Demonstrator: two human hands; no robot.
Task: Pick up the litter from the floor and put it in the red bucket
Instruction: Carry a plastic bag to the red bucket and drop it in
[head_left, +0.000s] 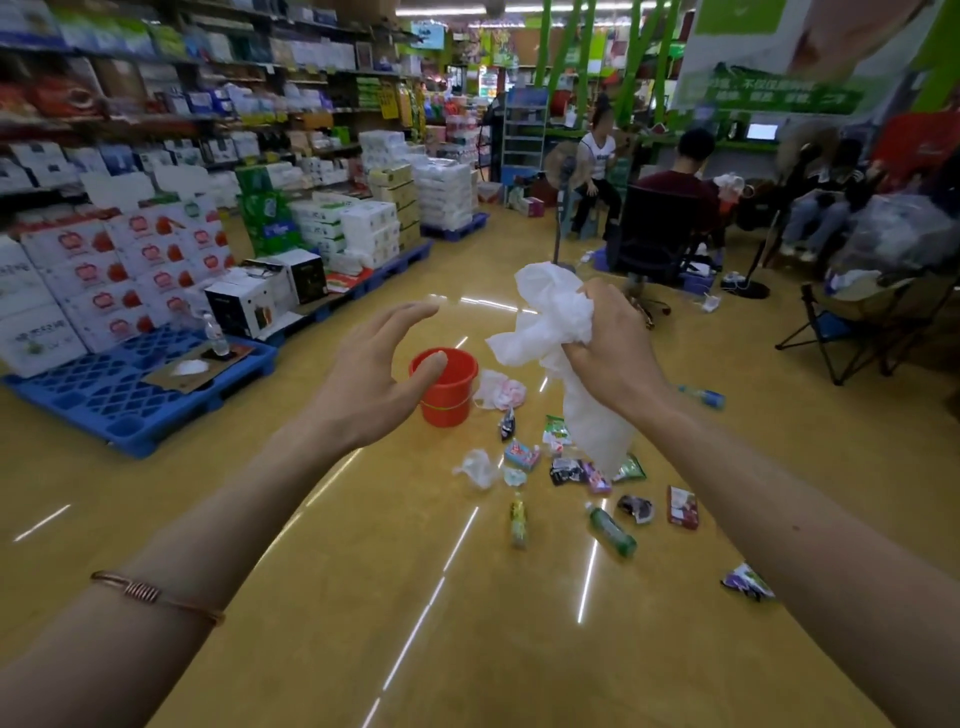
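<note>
Shiny yellow shop floor (363, 597), wrappers scattered all over it. Right hand (613, 353) has its fingers bunched tight around a floppy white plastic bag (556, 322); left hand (374, 374) is empty, fingers spread. Red bucket (447, 395) sits beyond, pretty narrow, so that dangling tail could easily drape over the rim or tip it.

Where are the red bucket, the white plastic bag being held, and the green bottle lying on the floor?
red bucket (445, 400), head view, on its front wall.
white plastic bag (558, 317), head view, on the crumpled part left of the right hand.
green bottle (612, 530), head view, on its middle.
</note>
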